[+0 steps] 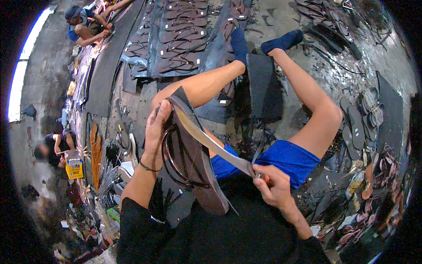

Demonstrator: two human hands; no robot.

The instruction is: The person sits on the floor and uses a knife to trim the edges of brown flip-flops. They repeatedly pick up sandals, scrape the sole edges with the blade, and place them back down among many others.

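Observation:
My left hand (156,125) grips a brown flip-flop (193,154) near one end, thumb lying along its edge. Glossy dark straps (172,169) loop out from the sole on the left side. A black flap of sheet material (182,97) juts past the sole at the top, and a thin dark sliver sticks out at the lower end. In my right hand (274,187) is the handle of a long curved knife (215,147). Its blade runs up and left along the flip-flop's right edge, with the tip close to my left thumb. My right fingers partly hide the handle.
Rows of brown flip-flops (182,37) lie beyond my left leg. A black block (264,86) stands between my feet. Loose sandals (351,123) and scraps (356,215) cover the right side. Two people sit at left, one (83,26) farther off, another by a yellow container (74,168).

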